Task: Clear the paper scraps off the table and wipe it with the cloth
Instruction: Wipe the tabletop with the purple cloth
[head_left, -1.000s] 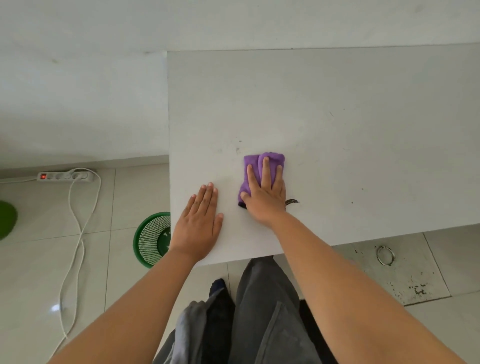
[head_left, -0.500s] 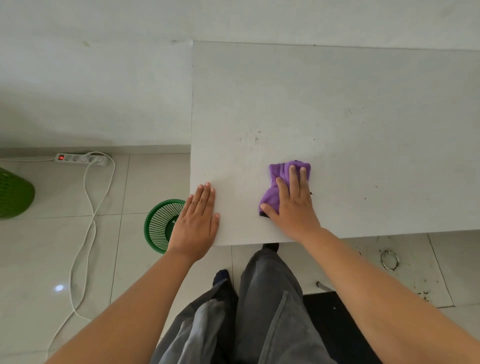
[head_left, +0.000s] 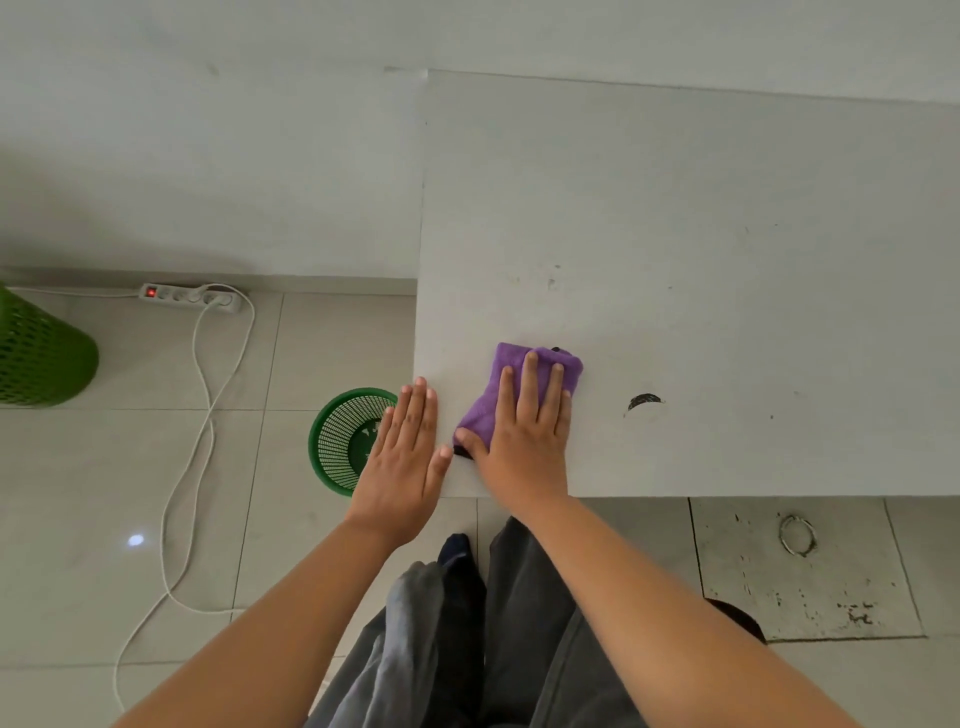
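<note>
White table (head_left: 727, 208) over tiled floor | right hand (head_left: 524, 431) pressing flat, fingers straight, on purple cloth (head_left: 540, 364) | left hand (head_left: 405, 457) lying open on the table's corner, holding nothing | cloth judged soft, light, bunching easily: palm it from above.

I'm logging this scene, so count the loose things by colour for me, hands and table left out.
Green: 2, the round basket by the table corner and the bin at far left.
Purple: 1, the cloth.
White: 1, the power strip with its cord.
Total: 4
</note>
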